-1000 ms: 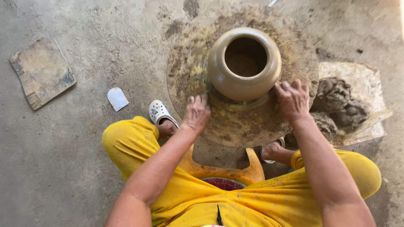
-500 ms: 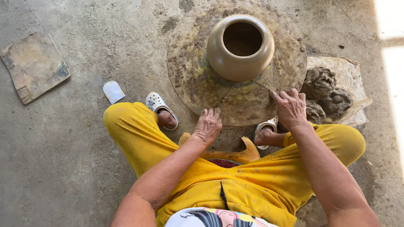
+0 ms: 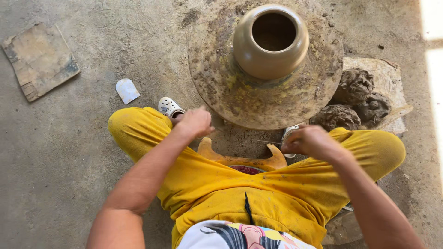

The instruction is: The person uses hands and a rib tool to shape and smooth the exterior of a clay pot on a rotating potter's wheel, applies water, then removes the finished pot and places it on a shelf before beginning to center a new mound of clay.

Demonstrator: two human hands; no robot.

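Observation:
A round brown clay pot with an open mouth stands upright on a muddy wheel disc on the floor. I sit in yellow trousers just in front of the disc. My left hand is a closed fist above my left knee, near the disc's front rim and clear of the pot. My right hand is closed too, just below the disc's edge. A thin wire runs leftward from it. Whether the wire reaches my left hand is unclear.
Dark clay lumps lie on a pale slab right of the disc. A worn square board and a small white scraper rest on the concrete at left. My white shoe and an orange stool are below me.
Both hands have come off the disc beside the pot's base and drawn back toward my body, closing into fists. The view has shifted downward.

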